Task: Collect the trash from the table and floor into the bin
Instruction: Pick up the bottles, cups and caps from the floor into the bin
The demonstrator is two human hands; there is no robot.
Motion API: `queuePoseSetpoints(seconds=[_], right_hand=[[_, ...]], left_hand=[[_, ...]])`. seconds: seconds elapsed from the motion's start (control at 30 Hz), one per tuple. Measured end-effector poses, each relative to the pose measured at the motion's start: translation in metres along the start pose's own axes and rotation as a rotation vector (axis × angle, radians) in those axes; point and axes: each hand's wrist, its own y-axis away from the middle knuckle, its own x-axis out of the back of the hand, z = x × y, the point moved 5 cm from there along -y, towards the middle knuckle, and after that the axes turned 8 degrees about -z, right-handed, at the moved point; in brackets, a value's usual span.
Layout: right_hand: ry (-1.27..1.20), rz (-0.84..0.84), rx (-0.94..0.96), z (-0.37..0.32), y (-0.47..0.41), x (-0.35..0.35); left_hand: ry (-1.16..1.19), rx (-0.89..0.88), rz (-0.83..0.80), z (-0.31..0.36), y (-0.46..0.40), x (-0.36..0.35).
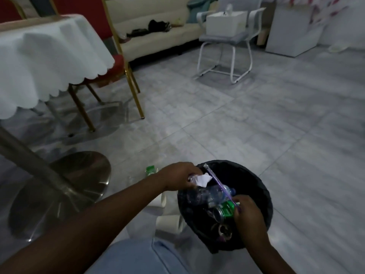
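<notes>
A round black bin (260, 186) stands on the floor in front of me, holding a clear plastic bottle (209, 194), a green can (225, 210) and other scraps. My left hand (177, 177) is at the bin's left rim, closed on a crumpled white paper (203, 179). My right hand (246, 212) is over the bin's near side, pinching the lower end of a long purple straw (217, 181) that slants across the opening. A green-labelled bottle (151, 171) lies on the floor left of the bin. White paper cups (169, 222) lie beside the bin.
A table with a white cloth (49, 56) stands at the left, its metal pole and round base (59, 190) close to my left arm. A red chair with gold legs (118, 62) is behind it. A white chair (225, 42) and a sofa (158, 26) stand farther back.
</notes>
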Motion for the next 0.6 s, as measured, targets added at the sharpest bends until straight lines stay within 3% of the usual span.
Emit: queuePoseSetpoints(seconds=[0.33,0.6], right_hand=[[0.093,-0.11,0.057,0.003,-0.012,-0.007],[-0.06,-0.098,0.353,-0.073,0.006,-0.033]], left_hand=[[0.03,0.025,0.049,-0.039,0.003,-0.031],[0.085,0.251,0.179,-0.106,0.075,-0.063]])
